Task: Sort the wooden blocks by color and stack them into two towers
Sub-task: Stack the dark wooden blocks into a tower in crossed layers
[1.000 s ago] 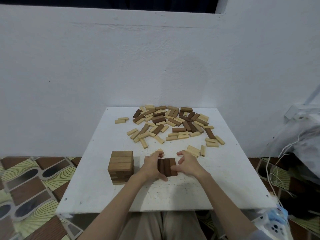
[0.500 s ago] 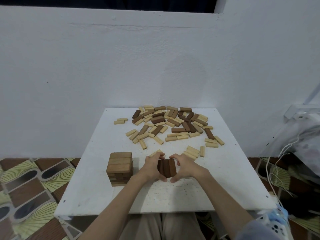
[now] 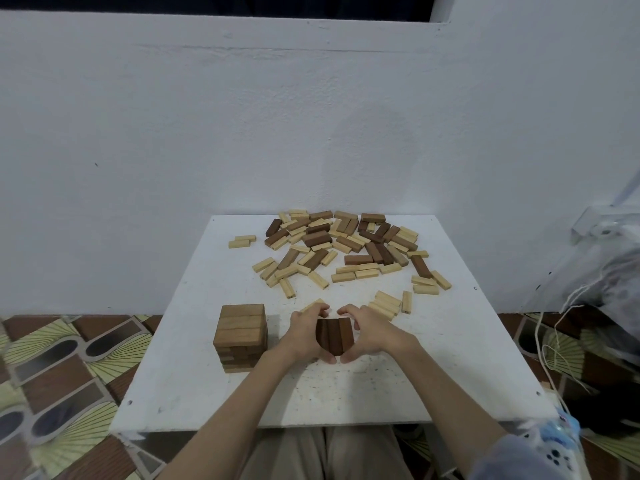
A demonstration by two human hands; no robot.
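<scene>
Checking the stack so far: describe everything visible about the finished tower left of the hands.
The tower is a squat, upright square column of mid-brown wooden blocks. Its top layer shows three blocks lying side by side; the layers below look crosswise, and darker in shadow. It stands on the white table near the front left, apart from the left hand. Nothing touches it but the table.

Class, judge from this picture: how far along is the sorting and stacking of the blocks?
Done: one mid-brown tower stands several layers high at the table's left. In hand: the left hand and right hand squeeze three dark blocks together, a second tower's first layer. Left: most blocks, light and dark, lie unsorted in the far pile.
</scene>
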